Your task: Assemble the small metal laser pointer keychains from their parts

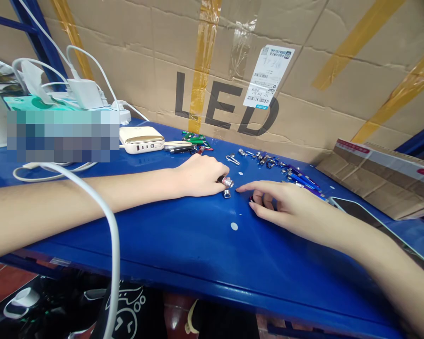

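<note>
My left hand is closed around a small dark pen-like cylinder with a silver end, which sticks out past the fingers toward the right. Just below that end, a small silver metal piece lies on the blue tabletop. My right hand hovers low over the table to the right, index finger stretched toward the silver piece, thumb apart and the other fingers curled. A tiny dark and red thing shows by its thumb tip; whether it is held, I cannot tell. Beyond the hands lies a silver clip.
Silver metal parts, blue tubes and green tubes lie along a large cardboard box. A white power bank stands left. A white cable crosses before my left forearm. A phone lies right.
</note>
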Action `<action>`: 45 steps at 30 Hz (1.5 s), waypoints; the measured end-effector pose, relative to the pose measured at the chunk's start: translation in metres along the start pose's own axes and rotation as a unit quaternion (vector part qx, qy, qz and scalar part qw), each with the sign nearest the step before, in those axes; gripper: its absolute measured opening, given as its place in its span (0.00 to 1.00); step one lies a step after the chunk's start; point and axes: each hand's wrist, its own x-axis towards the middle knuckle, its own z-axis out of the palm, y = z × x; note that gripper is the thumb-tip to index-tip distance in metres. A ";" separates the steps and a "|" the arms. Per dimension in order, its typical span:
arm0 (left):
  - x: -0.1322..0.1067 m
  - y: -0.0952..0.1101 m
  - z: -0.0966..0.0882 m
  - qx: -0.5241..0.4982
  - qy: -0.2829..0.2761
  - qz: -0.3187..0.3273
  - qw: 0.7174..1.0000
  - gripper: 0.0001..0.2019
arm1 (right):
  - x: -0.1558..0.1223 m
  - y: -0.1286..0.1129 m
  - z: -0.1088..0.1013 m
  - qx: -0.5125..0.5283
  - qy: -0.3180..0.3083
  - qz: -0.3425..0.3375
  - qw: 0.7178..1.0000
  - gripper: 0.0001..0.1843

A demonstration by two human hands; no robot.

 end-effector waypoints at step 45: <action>0.001 0.002 -0.004 0.005 -0.020 -0.013 1.000 0.13 | -0.006 -0.003 0.001 -0.044 0.031 -0.024 0.998 0.19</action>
